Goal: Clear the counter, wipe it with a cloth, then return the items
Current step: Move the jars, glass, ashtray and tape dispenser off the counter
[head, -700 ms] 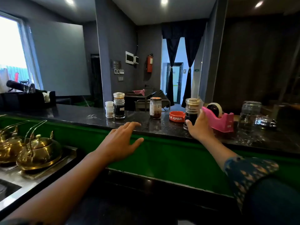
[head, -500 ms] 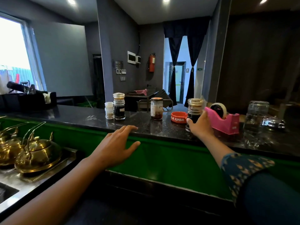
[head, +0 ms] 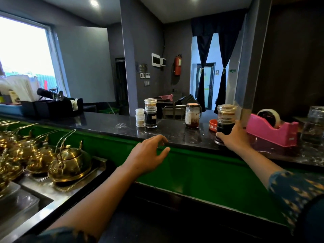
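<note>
Still in the clearing step, by my read: most items are on the surface (head: 108, 122) and no cloth shows anywhere.

Head view, only one available:

- Right hand (head: 234, 137) is wrapped round the lower body of the dark-filled jar (head: 226, 120), fingers curled on its near side, thumb side hidden. Jar base looks to be on or just off the surface; wide-angle blur at that spot, can't say which.
- Left hand (head: 149, 153) holds nothing. Fingers loosely spread and slightly bent, hovering at the near edge of the surface, left of the held jar. Contact with the edge: cannot tell.
- Taking the held jar as landmark: red ashtray (head: 213, 126) just behind-left of it, partly hidden. Labelled jar (head: 192, 115) further left. Tall dark jar (head: 150, 115) and small white stacked container (head: 140, 118) well left, those two touching or nearly so. Pink tape dispenser (head: 271, 129) just right of it, clear glass (head: 313, 125) beyond that at frame edge.
- Brass teapots (head: 68, 163) sit on a steel tray below the surface, far left; not part of the counter load.

Next move, as I judge it: lift the jar straight up, clear the ashtray and dispenser, and set it down off the surface. Free left hand can take the labelled jar. Glass jar, liquid-looking contents, so keep it upright.
</note>
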